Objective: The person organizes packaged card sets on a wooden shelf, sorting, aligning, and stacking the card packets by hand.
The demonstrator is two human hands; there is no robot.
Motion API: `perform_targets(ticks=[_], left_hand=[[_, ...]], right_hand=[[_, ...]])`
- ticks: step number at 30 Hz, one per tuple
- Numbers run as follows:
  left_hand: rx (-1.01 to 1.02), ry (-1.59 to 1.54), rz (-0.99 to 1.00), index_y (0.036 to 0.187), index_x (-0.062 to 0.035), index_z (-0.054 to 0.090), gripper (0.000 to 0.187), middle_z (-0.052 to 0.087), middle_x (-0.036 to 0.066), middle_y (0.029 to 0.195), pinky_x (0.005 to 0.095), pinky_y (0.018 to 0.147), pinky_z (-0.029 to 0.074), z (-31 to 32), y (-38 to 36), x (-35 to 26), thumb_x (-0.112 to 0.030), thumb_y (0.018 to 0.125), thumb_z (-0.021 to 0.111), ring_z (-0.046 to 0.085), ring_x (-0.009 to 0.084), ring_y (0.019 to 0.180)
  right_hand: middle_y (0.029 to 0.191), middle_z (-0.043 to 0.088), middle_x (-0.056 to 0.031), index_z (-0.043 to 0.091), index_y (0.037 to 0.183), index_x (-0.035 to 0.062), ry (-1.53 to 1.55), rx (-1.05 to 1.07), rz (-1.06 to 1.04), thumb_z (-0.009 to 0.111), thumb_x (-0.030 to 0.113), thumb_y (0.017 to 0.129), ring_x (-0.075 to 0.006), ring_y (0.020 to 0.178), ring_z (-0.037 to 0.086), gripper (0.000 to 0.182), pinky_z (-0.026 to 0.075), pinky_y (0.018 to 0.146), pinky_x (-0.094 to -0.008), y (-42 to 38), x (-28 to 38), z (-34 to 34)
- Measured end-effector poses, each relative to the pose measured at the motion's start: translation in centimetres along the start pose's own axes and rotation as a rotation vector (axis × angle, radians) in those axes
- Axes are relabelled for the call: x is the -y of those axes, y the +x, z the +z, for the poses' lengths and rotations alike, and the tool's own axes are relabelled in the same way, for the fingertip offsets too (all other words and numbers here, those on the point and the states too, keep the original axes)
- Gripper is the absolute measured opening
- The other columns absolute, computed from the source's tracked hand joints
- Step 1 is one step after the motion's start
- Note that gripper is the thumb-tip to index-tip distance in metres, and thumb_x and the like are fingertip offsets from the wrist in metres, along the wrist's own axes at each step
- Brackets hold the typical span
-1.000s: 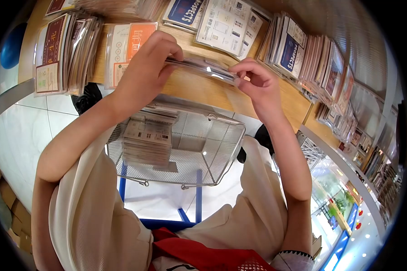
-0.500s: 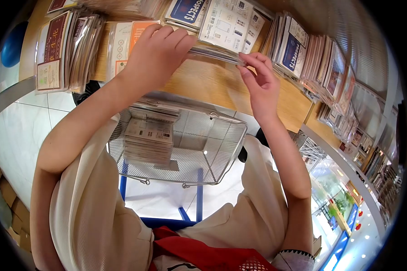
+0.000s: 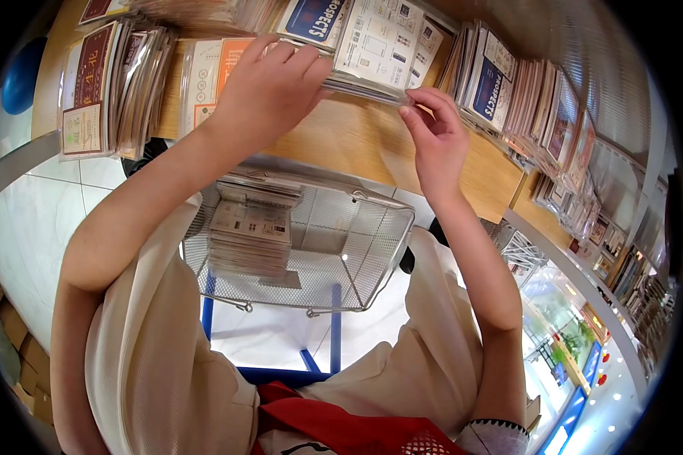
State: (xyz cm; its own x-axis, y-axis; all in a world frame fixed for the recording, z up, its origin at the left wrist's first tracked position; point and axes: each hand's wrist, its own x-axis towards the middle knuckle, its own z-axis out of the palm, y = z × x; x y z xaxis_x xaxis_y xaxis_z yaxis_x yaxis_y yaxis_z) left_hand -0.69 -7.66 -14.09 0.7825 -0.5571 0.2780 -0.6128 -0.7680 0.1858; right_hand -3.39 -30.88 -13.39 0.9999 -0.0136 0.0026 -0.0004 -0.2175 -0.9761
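A small stack of flat, clear-sleeved packets (image 3: 387, 49) with a pale printed sheet on top lies on the wooden table. My left hand (image 3: 277, 91) is closed around the stack's near left corner, its thumb mostly hidden. At the near right corner my right hand (image 3: 438, 140) pinches the edge between thumb and forefinger. Beside the stack, at its upper left, is a blue-labelled packet marked PROSPECTS (image 3: 311, 19). An orange and cream packet (image 3: 199, 76) lies partly under my left wrist.
Upright rows of sleeved packets stand at the left (image 3: 114, 87) and right (image 3: 535, 106) of the table (image 3: 357, 136). Below its front edge, between my knees, a wire mesh basket (image 3: 357, 235) holds stacked packets (image 3: 250, 235). A blue round object (image 3: 23, 76) is at far left.
The near edges of the packets between my hands have come closer together, just under the top sheet. My right hand has shifted slightly; my left stays nearly in place.
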Motion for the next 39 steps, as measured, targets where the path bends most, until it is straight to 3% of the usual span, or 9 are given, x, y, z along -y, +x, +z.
perform_targets(ticks=[4,10,19,27,30,33,39], left_hand=[[0.182,-0.120,0.075,0.106,-0.0089,0.056,0.029,0.063,0.002,0.094,0.0314,0.079,0.048,-0.5,2.1,-0.2,-0.020,0.080,0.063,0.062,0.0201,0.082],[0.214,-0.221,0.107,0.110,-0.0118,0.054,0.030,0.064,0.002,0.096,0.0301,0.063,0.053,0.5,3.3,-0.4,-0.020,0.082,0.063,0.065,0.0200,0.082],[0.086,-0.206,0.088,0.108,-0.0132,0.054,0.026,0.064,0.000,0.096,0.0295,0.064,0.054,1.0,2.8,-1.0,-0.017,0.083,0.059,0.065,0.0179,0.080],[-0.041,0.048,0.242,0.114,-0.0121,0.054,0.035,0.062,-0.004,0.101,0.0224,0.068,0.052,1.4,2.5,-0.7,-0.014,0.079,0.058,0.063,0.0106,0.084],[-0.057,0.055,0.225,0.115,-0.0119,0.053,0.038,0.061,-0.004,0.101,0.0217,0.068,0.052,1.8,2.5,-0.7,-0.015,0.078,0.060,0.063,0.0102,0.083],[-0.051,0.081,0.220,0.117,-0.0119,0.053,0.042,0.061,-0.004,0.100,0.0211,0.067,0.052,1.9,2.5,-0.6,-0.015,0.077,0.061,0.062,0.0095,0.082],[-0.038,0.114,0.231,0.122,-0.0124,0.052,0.046,0.059,-0.005,0.094,0.0202,0.066,0.052,1.7,2.5,-0.8,-0.014,0.076,0.060,0.060,0.0084,0.079]], right_hand=[[0.102,0.058,-0.0089,0.064,0.097,-0.0025,-0.117,0.008,-0.022,0.066,-0.007,0.077,-0.0151,0.090,0.061,0.021,0.050,0.083,-0.0249,0.5,0.3,-0.1],[0.099,0.059,-0.0093,0.064,0.095,-0.0030,-0.133,-0.019,-0.086,0.067,-0.005,0.078,-0.0156,0.086,0.062,0.018,0.051,0.081,-0.0251,0.7,0.1,0.0],[0.102,0.057,-0.0087,0.064,0.094,-0.0035,0.044,0.051,0.018,0.066,-0.009,0.077,-0.0146,0.093,0.059,0.018,0.049,0.084,-0.0244,0.8,0.1,-0.4],[0.099,0.057,-0.0075,0.066,0.095,-0.0026,0.022,0.106,-0.003,0.065,-0.009,0.077,-0.0135,0.089,0.059,0.019,0.049,0.082,-0.0240,1.2,-0.2,-0.8],[0.095,0.059,-0.0064,0.066,0.094,-0.0020,-0.066,0.096,-0.005,0.066,-0.007,0.077,-0.0130,0.087,0.059,0.017,0.049,0.081,-0.0239,1.5,0.1,-0.8],[0.091,0.060,-0.0058,0.067,0.094,-0.0003,0.032,-0.007,0.089,0.067,-0.005,0.077,-0.0131,0.085,0.060,0.018,0.049,0.080,-0.0239,1.5,0.7,-0.1],[0.091,0.060,-0.0059,0.068,0.098,0.0025,-0.177,0.090,-0.115,0.068,-0.005,0.075,-0.0141,0.082,0.060,0.024,0.049,0.075,-0.0242,1.8,0.0,-0.8]])
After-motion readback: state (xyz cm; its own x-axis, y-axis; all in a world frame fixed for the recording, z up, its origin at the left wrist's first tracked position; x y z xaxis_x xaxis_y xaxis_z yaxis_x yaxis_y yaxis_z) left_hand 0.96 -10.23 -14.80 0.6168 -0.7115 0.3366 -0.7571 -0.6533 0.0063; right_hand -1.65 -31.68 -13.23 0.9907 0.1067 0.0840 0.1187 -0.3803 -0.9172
